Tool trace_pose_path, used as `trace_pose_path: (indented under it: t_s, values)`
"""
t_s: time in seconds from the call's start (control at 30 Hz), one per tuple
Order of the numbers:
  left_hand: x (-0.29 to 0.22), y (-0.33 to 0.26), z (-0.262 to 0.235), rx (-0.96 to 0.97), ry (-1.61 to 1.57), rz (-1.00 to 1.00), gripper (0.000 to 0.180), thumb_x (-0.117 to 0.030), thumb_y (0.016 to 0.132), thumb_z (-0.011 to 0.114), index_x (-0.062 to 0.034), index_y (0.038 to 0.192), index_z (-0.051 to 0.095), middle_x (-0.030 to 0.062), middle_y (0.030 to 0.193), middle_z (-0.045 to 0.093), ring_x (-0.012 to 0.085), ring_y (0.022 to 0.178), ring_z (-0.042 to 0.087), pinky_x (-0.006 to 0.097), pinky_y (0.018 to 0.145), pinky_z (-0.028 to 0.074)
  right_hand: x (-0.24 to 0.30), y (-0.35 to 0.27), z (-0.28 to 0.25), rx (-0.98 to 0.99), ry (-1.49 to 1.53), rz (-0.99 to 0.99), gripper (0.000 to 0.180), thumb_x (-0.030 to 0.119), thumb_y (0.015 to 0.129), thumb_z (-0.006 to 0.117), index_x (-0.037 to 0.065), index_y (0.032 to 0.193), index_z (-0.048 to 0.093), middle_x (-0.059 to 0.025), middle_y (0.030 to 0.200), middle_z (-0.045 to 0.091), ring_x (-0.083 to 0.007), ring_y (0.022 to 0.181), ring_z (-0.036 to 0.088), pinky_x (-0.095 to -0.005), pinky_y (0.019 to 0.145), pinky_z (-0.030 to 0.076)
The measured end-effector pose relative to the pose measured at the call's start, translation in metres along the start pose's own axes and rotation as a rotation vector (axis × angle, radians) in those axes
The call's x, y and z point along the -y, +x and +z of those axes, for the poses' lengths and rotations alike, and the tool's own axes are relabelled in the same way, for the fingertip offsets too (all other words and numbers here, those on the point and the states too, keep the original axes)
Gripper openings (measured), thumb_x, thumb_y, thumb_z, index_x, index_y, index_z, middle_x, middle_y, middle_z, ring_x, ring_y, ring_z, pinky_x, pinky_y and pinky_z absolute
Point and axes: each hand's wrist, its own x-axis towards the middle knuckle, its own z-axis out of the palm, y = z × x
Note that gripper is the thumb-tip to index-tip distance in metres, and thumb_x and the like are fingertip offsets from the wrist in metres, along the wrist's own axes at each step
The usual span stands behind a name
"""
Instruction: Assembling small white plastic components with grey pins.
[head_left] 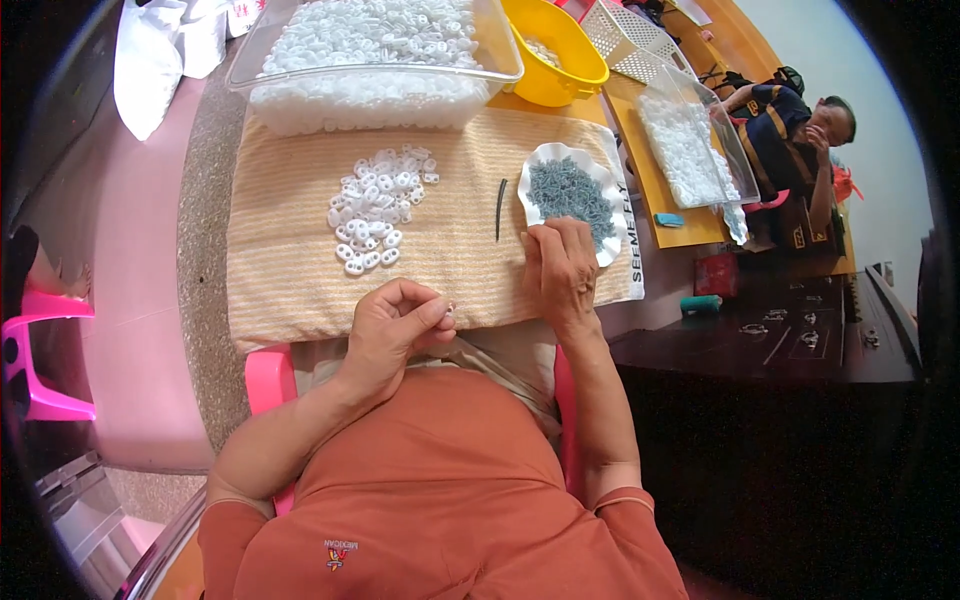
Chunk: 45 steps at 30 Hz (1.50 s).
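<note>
Looks like the picking step of some small-part handwork: holding one piece on the left, going into loose stock on the right.

Pinching a small piece between thumb and forefinger of the left hand, at the near edge of the striped cloth. Too small from here to tell its type.

Reaching with the right hand over the near side of the white wavy-rimmed dish, fingers bent down at the grey parts. Can't tell whether pinching one or just touching, with fingertips mostly out of sight.

Lying loose on the cloth, left of the dish: a heap of white two-hole pieces. Between heap and dish, just beside the dish: a slim dark rod. At the far side: a clear bin full of more white pieces, with a yellow basin to its right.

Next move, by my guess: calls for lifting a single grey part clear without dragging neighbours along, then bringing it left to the held piece. Keep the left pinch steady and the piece exposed. Watch for grey parts snagging together; use fingertips only.
</note>
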Motion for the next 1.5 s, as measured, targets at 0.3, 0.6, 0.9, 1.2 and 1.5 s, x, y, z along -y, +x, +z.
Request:
trace_pose_path:
  t_s: [0.3, 0.6, 0.9, 1.2, 1.5]
  values:
    - [0.0, 0.002, 0.001, -0.013, -0.005, -0.013, 0.009, -0.009, 0.089, 0.063, -0.0042, 0.095, 0.059, 0.0035, 0.087, 0.064, 0.0101, 0.078, 0.063, 0.025, 0.07, 0.057, 0.045, -0.011, -0.004, 0.141, 0.581, 0.26, 0.008, -0.004, 0.084, 0.062, -0.001, 0.091, 0.059, -0.0089, 0.084, 0.063, -0.0165, 0.075, 0.06, -0.0268, 0.068, 0.048]
    - [0.002, 0.003, -0.003, 0.012, -0.075, 0.003, 0.01, -0.008, 0.09, 0.062, -0.002, 0.098, 0.059, 0.0048, 0.086, 0.064, 0.0105, 0.077, 0.064, 0.024, 0.071, 0.057, 0.061, -0.02, 0.001, 0.334, 0.961, 0.494, 0.013, -0.002, 0.089, 0.058, -0.004, 0.102, 0.062, -0.0058, 0.092, 0.065, -0.01, 0.087, 0.061, -0.0217, 0.077, 0.049]
    - [0.005, 0.004, -0.006, 0.038, -0.077, -0.002, 0.014, -0.008, 0.09, 0.061, -0.0022, 0.102, 0.059, 0.0052, 0.09, 0.065, 0.0114, 0.081, 0.064, 0.025, 0.074, 0.057, 0.067, -0.018, -0.006, 0.402, 1.359, 0.791, 0.011, 0.001, 0.09, 0.059, -0.005, 0.099, 0.063, -0.0071, 0.094, 0.065, -0.0111, 0.088, 0.06, -0.0237, 0.079, 0.049]
    - [0.003, 0.004, -0.005, 0.038, -0.081, -0.009, 0.014, -0.006, 0.089, 0.061, -0.0014, 0.102, 0.059, 0.0059, 0.092, 0.065, 0.0115, 0.081, 0.065, 0.025, 0.073, 0.057, 0.067, -0.023, 0.004, 0.37, 1.36, 0.691, 0.01, 0.002, 0.089, 0.061, -0.004, 0.095, 0.064, -0.0077, 0.095, 0.063, -0.012, 0.087, 0.059, -0.0237, 0.078, 0.047]
    - [0.003, 0.005, -0.005, 0.031, -0.09, -0.015, 0.013, -0.004, 0.089, 0.061, 0.0008, 0.101, 0.058, 0.007, 0.09, 0.065, 0.0115, 0.08, 0.064, 0.024, 0.073, 0.056, 0.07, -0.021, 0.002, 0.374, 1.414, 0.753, 0.009, 0.002, 0.088, 0.062, -0.004, 0.095, 0.064, -0.0073, 0.094, 0.062, -0.0111, 0.086, 0.058, -0.0227, 0.077, 0.047]
